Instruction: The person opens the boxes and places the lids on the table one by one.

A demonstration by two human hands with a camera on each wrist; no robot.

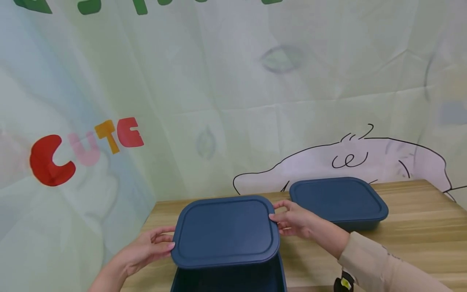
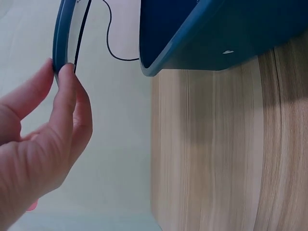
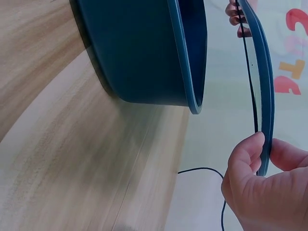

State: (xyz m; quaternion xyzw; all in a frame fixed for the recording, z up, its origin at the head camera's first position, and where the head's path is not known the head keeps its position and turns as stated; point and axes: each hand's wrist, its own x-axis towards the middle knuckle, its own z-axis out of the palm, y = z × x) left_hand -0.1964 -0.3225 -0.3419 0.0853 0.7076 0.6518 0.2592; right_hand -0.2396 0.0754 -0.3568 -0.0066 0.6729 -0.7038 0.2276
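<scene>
A dark blue rounded-rectangle lid (image 1: 226,232) is held up between both hands, above an open dark blue box (image 1: 230,280) on the table. My left hand (image 1: 151,249) pinches the lid's left edge, thumb on one face and fingers on the other. At the opposite edge my right hand (image 1: 293,221) pinches the lid the same way. Both wrist views show a gap between the raised lid (image 3: 266,91) and the rim of the box (image 3: 139,53). The lid hides part of the box's opening in the head view.
A second dark blue box with its lid on (image 1: 337,200) stands at the back right of the wooden table (image 1: 419,243). Behind the table hangs a pale printed curtain (image 1: 219,101) with coloured letters and a cartoon outline.
</scene>
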